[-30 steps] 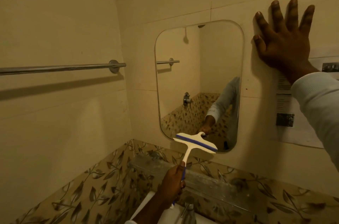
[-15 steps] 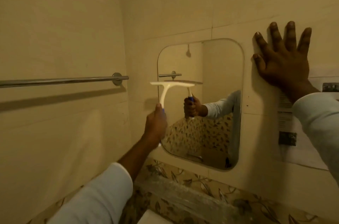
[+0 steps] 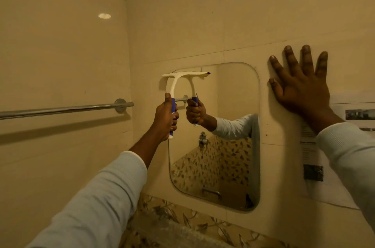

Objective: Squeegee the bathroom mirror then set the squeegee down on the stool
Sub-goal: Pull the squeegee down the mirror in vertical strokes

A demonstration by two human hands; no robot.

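White squeegee (image 3: 178, 81) at mirror (image 3: 227, 146) top corner, left hand (image 3: 165, 118) grip clamped on handle, right hand (image 3: 300, 87) spread flat on wall

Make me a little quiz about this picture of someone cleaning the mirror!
1. True or false: the squeegee blade is at the top left corner of the mirror.
2. Which hand grips the squeegee handle: A) left hand, B) right hand?
3. Fill in: the right hand rests flat on the ____ beside the mirror.

Key: 1 true. 2 A. 3 wall.
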